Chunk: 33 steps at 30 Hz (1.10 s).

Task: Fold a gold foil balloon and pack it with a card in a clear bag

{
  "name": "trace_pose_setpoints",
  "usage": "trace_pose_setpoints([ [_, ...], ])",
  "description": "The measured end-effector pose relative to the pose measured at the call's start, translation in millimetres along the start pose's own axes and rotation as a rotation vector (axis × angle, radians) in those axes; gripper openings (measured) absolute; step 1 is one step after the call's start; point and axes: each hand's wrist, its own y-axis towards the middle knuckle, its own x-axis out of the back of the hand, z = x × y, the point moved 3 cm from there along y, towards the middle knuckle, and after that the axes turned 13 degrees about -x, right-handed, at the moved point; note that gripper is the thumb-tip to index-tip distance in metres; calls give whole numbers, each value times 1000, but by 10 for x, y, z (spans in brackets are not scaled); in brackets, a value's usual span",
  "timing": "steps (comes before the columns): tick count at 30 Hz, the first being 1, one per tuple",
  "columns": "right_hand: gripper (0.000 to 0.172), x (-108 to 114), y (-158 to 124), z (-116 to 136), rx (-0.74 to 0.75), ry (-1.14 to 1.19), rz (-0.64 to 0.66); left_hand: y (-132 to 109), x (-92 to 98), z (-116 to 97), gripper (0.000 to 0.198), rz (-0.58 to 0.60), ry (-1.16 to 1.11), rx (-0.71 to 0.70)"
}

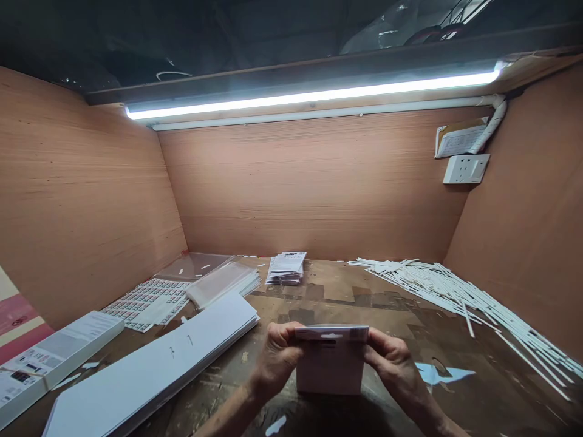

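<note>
Between my two hands stands a packet of cards [330,367], upright, with a hang-hole slot near its top edge. My left hand [281,358] pinches its upper left corner between thumb and fingers. At the opposite corner, my right hand [392,358] grips it the same way. The packet's broad side facing me is in shadow, so any print there cannot be made out. Beyond it, near the back wall, lies a stack of printed cards [286,268] that also have slots. Left of my left hand is a long pile of white sheets [159,364].
Clear plastic sleeves [225,284] and label sheets [148,301] lie at the back left. A long printed box [59,364] sits at the far left. Thin white strips [437,285] are heaped along the right. A blue scrap [444,373] lies by my right hand. Plywood walls [310,188] enclose the table.
</note>
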Motion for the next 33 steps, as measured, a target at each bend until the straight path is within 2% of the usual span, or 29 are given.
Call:
trace_pose_setpoints([
  [4,47,-30,50,-235,-18,-33,59,-81,-50,182,30,40,-64,4],
  [8,43,-106,104,-428,38,-172,74,-140,-51,391,27,29,18,24],
  [11,39,-145,122,-468,95,-255,55,-143,-48,416,23,30,155,-62],
  [13,38,-147,122,-430,75,-266,53,-130,-55,396,30,14,96,-39],
  [17,38,-98,110,-264,4,-171,29,-97,-76,328,42,-80,-177,32],
  [19,40,-82,108,-224,10,-73,41,-102,-102,332,43,-68,-235,66],
  [24,40,-116,100,-421,-30,29,170,-206,-184,486,44,14,-290,144],
  [27,31,-118,100,-494,-22,10,158,-213,-196,578,43,4,-233,146],
  [30,25,-145,163,-458,-123,36,145,-88,-150,650,47,-55,-201,163],
  [33,33,-126,317,-404,-302,19,112,113,-29,684,58,-200,-35,195],
])
